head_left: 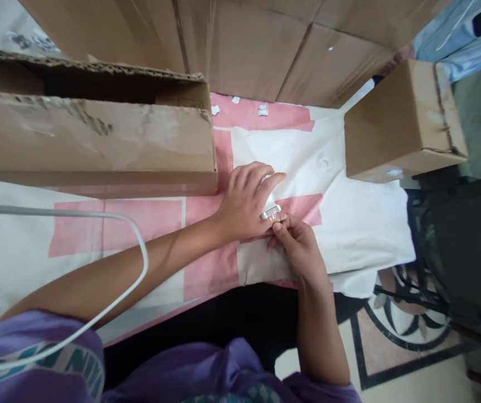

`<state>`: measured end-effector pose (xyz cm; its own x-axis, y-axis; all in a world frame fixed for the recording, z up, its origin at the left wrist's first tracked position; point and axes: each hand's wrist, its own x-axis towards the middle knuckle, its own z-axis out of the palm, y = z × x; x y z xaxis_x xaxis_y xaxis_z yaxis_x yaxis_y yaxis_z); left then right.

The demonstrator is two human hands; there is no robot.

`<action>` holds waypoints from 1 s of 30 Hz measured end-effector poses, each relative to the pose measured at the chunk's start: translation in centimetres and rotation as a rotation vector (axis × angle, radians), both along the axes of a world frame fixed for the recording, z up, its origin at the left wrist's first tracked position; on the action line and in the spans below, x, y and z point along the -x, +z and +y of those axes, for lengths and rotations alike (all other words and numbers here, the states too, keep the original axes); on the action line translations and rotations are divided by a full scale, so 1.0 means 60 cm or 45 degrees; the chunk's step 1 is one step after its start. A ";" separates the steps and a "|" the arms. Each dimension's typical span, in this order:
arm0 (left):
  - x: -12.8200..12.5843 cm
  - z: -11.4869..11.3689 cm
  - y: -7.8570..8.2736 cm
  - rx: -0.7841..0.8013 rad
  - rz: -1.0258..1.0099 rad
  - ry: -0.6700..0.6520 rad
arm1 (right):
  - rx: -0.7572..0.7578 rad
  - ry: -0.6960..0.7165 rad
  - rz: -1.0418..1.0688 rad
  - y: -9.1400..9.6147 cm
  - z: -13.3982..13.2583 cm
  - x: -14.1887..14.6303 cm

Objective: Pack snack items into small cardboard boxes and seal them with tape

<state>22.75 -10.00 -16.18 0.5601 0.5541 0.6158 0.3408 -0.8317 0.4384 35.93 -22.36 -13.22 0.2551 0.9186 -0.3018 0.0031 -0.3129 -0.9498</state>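
Observation:
A small white rectangular piece with a greyish face sits between my two hands, above the pink and white cloth. My left hand curls around it from the left, with thumb and forefinger bent toward it. My right hand comes from the lower right, its thumb and forefinger pinched at a clear, shiny strip along the piece's lower edge. Whether the strip is film or tape, I cannot tell. My left palm and fingers hide part of what is held.
An open cardboard box stands at left, taped cartons line the back, and a smaller box is at right. Small white scraps lie near the cartons. A white cable loops across my left arm.

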 end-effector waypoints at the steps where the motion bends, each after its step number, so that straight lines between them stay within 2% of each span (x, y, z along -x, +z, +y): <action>1: 0.000 0.000 0.001 0.008 -0.006 -0.003 | 0.005 0.014 0.014 0.002 0.001 -0.002; 6: 0.002 0.002 0.004 0.090 -0.012 -0.047 | 0.135 0.183 0.125 0.012 0.006 -0.011; 9: 0.002 0.002 0.005 0.089 0.012 -0.043 | 0.180 0.209 0.149 0.012 0.008 -0.012; 23: 0.003 0.003 0.007 0.033 0.075 -0.021 | 0.272 0.055 -0.212 0.015 0.018 0.010; 30: 0.004 0.004 0.007 0.033 0.066 -0.031 | 0.227 0.015 -0.337 0.013 0.018 0.016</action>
<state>22.53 -9.79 -15.73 0.6042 0.5555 0.5713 0.3435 -0.8285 0.4422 34.99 -21.26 -12.42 0.3362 0.8606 -0.3826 0.2475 -0.4726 -0.8458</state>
